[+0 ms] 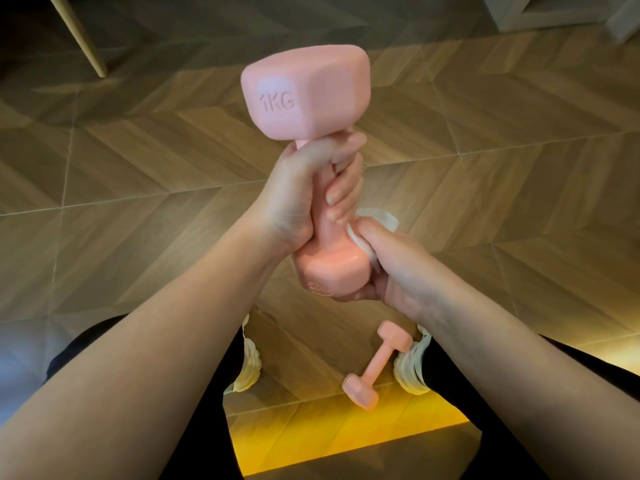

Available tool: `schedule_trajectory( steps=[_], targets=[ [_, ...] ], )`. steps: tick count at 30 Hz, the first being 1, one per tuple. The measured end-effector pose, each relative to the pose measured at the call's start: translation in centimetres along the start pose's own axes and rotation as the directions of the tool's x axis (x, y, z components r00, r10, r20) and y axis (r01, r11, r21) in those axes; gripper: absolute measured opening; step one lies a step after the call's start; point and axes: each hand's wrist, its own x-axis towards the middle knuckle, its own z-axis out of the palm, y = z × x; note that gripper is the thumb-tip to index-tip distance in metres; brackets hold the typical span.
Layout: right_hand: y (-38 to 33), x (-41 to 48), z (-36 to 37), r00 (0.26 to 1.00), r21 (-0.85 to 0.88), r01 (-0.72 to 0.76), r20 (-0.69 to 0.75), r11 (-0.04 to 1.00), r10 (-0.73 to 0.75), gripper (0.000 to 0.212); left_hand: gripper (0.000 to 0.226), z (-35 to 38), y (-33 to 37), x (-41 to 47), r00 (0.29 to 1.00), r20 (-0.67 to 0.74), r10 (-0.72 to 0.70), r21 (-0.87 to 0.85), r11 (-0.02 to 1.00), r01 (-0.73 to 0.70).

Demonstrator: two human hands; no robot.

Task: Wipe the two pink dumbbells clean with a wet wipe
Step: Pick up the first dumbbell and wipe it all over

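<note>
Two bare forearms rose from the bottom corners, cut off by the frame edge. The left hand (294, 199) was wrapped round the handle of the held dumbbell (304, 95), fingers curled over the front, so most of the handle was hidden. The dumbbell stood roughly upright in the air, its upper head facing the camera with "1KG" moulded in. The right hand (391, 268) cupped the lower head from the side and below, its thumb pressing the wet wipe (381, 218) against that head. Only a crumpled white edge of the wipe showed above the thumb and a strip beside it; the rest lay behind the hand. The marking on the lower head's end face was too small and partly covered to read.

Below the arms, black trousers (207, 410) covered both legs, largely hidden by the forearms. The left shoe (247, 368) and right shoe (412, 368), both white, showed only in part. The second dumbbell (377, 365) lay tilted on the wooden floor (519, 168) between the feet, just beside the right shoe; whether they touched was unclear. A yellow glow (346, 431) lay across the floor near the legs.

Farther off, a pale wooden leg (79, 36) slanted in at the upper left and white furniture (554, 12) sat at the upper right, both cut off by the frame.
</note>
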Motion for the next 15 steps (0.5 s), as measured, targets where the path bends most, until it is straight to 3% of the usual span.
schedule_trajectory(
  steps=[4, 9, 11, 15],
  targets=[
    [0.2, -0.2, -0.1, 0.999, 0.067, -0.009, -0.030, 0.998, 0.011, 0.029, 0.033, 0.3, -0.6, 0.3, 0.981, -0.192, 0.030, 0.123, 0.992, -0.006],
    [0.5, 0.1, -0.6, 0.994, 0.067, 0.024, -0.106, 0.997, -0.017, 0.035, 0.028, -0.1, -0.9, 0.6, 0.874, -0.482, 0.061, 0.164, 0.986, 0.022],
    [0.6, 0.2, -0.2, 0.992, 0.031, 0.034, -0.120, 0.999, -0.030, 0.033, 0.035, -0.3, -0.8, 0.5, 0.860, -0.506, 0.068, 0.159, 0.987, 0.016],
    [0.5, 0.6, 0.7, 0.991, 0.036, 0.004, -0.131, 0.999, 0.001, 0.030, 0.033, -0.3, -0.3, 0.3, 0.900, -0.421, 0.115, 0.228, 0.973, -0.017]
  ],
)
